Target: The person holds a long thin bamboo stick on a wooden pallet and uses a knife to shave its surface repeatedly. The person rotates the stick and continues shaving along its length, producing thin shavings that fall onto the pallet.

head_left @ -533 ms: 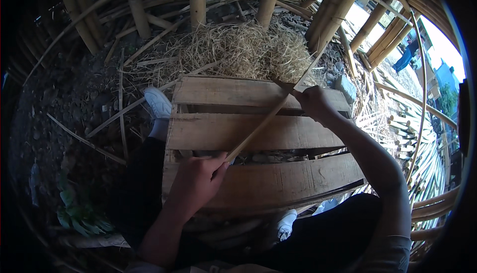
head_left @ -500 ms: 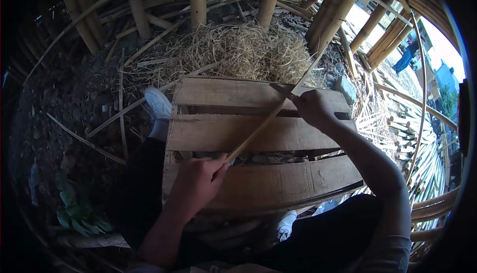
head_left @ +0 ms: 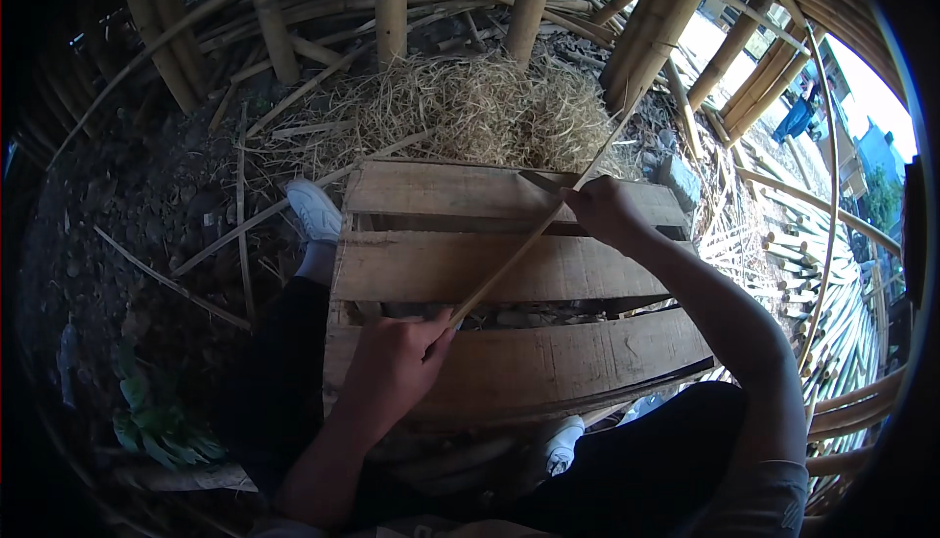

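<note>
A long, thin bamboo strip slants over a wooden slatted crate, from near left up to far right. My left hand is closed round its near end, above the crate's nearest slat. My right hand is closed on a knife, whose handle is hidden in the fist. The dark knife blade sticks out leftward and crosses the strip beside my fingers. Past my right hand the strip runs on toward the thick bamboo posts.
A heap of pale bamboo shavings lies beyond the crate. Upright bamboo posts stand behind it. A grey stone block sits at the crate's far right corner. Cut bamboo poles are stacked at right. A person in blue is in the distance.
My right hand and the knife have shifted slightly left and nearer along the strip. My left hand still grips the near end in about the same place.
</note>
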`<control>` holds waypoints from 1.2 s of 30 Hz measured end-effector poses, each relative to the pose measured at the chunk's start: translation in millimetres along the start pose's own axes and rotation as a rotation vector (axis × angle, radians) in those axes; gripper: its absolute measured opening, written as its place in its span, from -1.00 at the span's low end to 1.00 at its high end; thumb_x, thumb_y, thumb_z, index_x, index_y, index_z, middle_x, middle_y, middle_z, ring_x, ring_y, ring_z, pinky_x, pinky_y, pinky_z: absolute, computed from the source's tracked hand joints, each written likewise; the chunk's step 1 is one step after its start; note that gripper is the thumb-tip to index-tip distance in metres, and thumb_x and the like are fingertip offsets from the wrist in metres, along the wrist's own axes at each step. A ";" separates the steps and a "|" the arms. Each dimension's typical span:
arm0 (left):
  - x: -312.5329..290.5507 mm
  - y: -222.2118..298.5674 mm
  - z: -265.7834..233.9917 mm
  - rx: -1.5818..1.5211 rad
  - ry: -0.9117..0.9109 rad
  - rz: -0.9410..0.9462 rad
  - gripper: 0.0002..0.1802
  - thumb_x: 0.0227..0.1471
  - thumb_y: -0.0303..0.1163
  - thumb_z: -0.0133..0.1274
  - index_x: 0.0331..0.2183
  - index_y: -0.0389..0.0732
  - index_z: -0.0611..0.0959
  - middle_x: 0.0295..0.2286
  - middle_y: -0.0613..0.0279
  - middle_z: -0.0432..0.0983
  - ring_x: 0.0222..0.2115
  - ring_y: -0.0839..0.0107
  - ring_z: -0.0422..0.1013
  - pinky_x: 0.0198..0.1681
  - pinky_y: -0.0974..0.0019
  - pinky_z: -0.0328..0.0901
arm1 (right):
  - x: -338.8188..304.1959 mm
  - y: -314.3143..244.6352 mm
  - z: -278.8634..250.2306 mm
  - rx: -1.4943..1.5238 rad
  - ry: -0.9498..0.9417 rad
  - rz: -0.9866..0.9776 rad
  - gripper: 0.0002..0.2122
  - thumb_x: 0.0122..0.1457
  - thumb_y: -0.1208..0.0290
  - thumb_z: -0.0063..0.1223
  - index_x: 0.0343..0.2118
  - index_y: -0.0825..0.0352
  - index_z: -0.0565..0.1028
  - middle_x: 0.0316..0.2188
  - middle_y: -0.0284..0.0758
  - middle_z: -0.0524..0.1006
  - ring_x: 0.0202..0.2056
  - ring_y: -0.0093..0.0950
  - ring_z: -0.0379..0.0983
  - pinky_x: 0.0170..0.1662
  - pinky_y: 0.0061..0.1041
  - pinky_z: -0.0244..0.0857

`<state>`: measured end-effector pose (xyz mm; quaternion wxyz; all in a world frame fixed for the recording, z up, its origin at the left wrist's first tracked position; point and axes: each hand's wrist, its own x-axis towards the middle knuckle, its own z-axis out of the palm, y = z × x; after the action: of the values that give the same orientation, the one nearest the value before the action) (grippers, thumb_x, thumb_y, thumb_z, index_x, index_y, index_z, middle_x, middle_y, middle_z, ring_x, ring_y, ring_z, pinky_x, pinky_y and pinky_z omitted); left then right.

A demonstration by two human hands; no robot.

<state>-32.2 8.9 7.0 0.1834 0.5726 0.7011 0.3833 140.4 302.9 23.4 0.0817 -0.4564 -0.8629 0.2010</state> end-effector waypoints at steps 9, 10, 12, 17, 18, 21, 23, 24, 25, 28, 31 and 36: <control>1.8 2.1 0.6 0.021 0.012 0.016 -0.73 0.04 -0.47 0.20 -0.16 -0.30 0.70 -0.52 -0.12 0.57 -0.52 0.06 0.55 -0.46 0.20 0.37 | -14.9 -3.5 7.0 0.085 0.089 -0.142 -0.60 0.27 0.22 0.12 -0.58 0.48 0.53 -0.71 -0.06 0.47 -0.63 -0.34 0.47 -0.47 -0.26 0.34; 2.0 0.9 0.8 0.030 0.009 0.024 -0.73 0.04 -0.47 0.20 -0.16 -0.30 0.70 -0.52 -0.11 0.57 -0.52 0.06 0.55 -0.47 0.21 0.37 | -31.2 -8.5 24.5 0.116 0.114 -0.248 -0.59 0.27 0.19 0.11 -0.59 0.47 0.52 -0.73 -0.08 0.46 -0.66 -0.35 0.46 -0.50 -0.26 0.33; 3.2 2.0 -1.7 0.025 -0.002 -0.001 -0.72 0.03 -0.47 0.20 -0.16 -0.30 0.70 -0.52 -0.11 0.57 -0.52 0.06 0.55 -0.46 0.20 0.37 | -54.5 -31.9 33.2 0.214 0.116 -0.372 -0.55 0.29 0.14 0.07 -0.61 0.44 0.52 -0.74 -0.11 0.46 -0.69 -0.35 0.45 -0.54 -0.25 0.31; 3.5 4.3 1.5 0.018 0.019 0.010 -0.71 0.04 -0.47 0.20 -0.15 -0.29 0.69 -0.52 -0.12 0.56 -0.51 0.04 0.55 -0.46 0.19 0.37 | -4.6 -8.3 4.6 -0.016 0.024 -0.093 -0.58 0.29 0.18 0.06 -0.57 0.47 0.52 -0.71 -0.11 0.47 -0.62 -0.34 0.47 -0.46 -0.29 0.34; 1.0 5.6 0.6 0.042 0.003 0.014 -0.72 0.04 -0.47 0.20 -0.15 -0.29 0.69 -0.52 -0.12 0.56 -0.51 0.04 0.55 -0.45 0.19 0.37 | -17.7 -8.6 11.4 -0.012 0.021 -0.128 -0.59 0.29 0.18 0.05 -0.57 0.46 0.52 -0.72 -0.12 0.47 -0.63 -0.35 0.46 -0.47 -0.29 0.33; 3.3 7.3 1.2 0.037 0.010 0.037 -0.72 0.05 -0.46 0.19 -0.15 -0.30 0.69 -0.52 -0.13 0.56 -0.51 0.05 0.55 -0.45 0.19 0.37 | -39.8 -17.8 27.1 0.131 0.106 -0.341 -0.62 0.30 0.16 0.04 -0.50 0.40 0.56 -0.71 -0.18 0.49 -0.66 -0.35 0.43 -0.50 -0.30 0.33; 0.7 6.2 2.4 0.020 0.007 0.029 -0.72 0.06 -0.46 0.18 -0.15 -0.31 0.69 -0.52 -0.13 0.56 -0.51 0.06 0.55 -0.45 0.19 0.36 | -18.2 4.9 17.1 0.102 0.029 -0.278 -0.65 0.30 0.16 0.04 -0.44 0.38 0.58 -0.70 -0.19 0.50 -0.66 -0.34 0.45 -0.51 -0.31 0.32; 1.8 6.7 1.7 0.013 0.006 0.013 -0.72 0.05 -0.47 0.18 -0.15 -0.31 0.69 -0.51 -0.13 0.56 -0.51 0.06 0.55 -0.45 0.19 0.36 | -4.9 21.0 16.7 -0.017 0.022 -0.215 -0.66 0.29 0.16 0.06 -0.44 0.37 0.60 -0.67 -0.18 0.53 -0.64 -0.35 0.48 -0.52 -0.32 0.32; 4.9 8.3 1.3 -0.004 0.007 0.011 -0.72 0.05 -0.47 0.18 -0.15 -0.31 0.69 -0.51 -0.13 0.56 -0.51 0.07 0.56 -0.45 0.19 0.36 | 6.2 38.2 12.3 -0.146 0.013 -0.147 -0.68 0.28 0.17 0.09 -0.43 0.36 0.62 -0.65 -0.17 0.55 -0.62 -0.36 0.51 -0.54 -0.33 0.32; 2.0 6.2 -1.8 0.013 0.005 -0.007 -0.73 0.06 -0.46 0.18 -0.16 -0.32 0.69 -0.51 -0.13 0.56 -0.51 0.07 0.56 -0.46 0.21 0.36 | -43.7 -8.0 31.3 0.104 0.041 -0.270 -0.73 0.23 0.26 0.16 -0.48 0.38 0.60 -0.65 -0.12 0.53 -0.60 -0.31 0.51 -0.48 -0.29 0.34; 5.5 -1.9 2.9 0.000 0.043 0.034 -0.73 0.06 -0.46 0.18 -0.16 -0.33 0.69 -0.51 -0.13 0.56 -0.53 0.07 0.55 -0.46 0.21 0.36 | -30.8 -6.0 24.4 0.087 0.045 -0.264 -0.63 0.25 0.21 0.10 -0.56 0.46 0.53 -0.69 -0.09 0.52 -0.60 -0.17 0.53 -0.47 -0.23 0.36; 0.5 3.8 0.3 0.022 0.008 0.011 -0.74 0.06 -0.47 0.18 -0.17 -0.34 0.69 -0.52 -0.12 0.55 -0.52 0.05 0.55 -0.46 0.19 0.36 | -32.9 -16.5 16.3 0.101 -0.016 -0.190 -0.66 0.26 0.22 0.09 -0.48 0.44 0.59 -0.70 -0.11 0.52 -0.64 -0.30 0.51 -0.51 -0.30 0.35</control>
<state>-29.6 9.7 9.7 0.1723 0.5768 0.7028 0.3789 141.4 263.2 17.0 0.1164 -0.3661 -0.8917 0.2393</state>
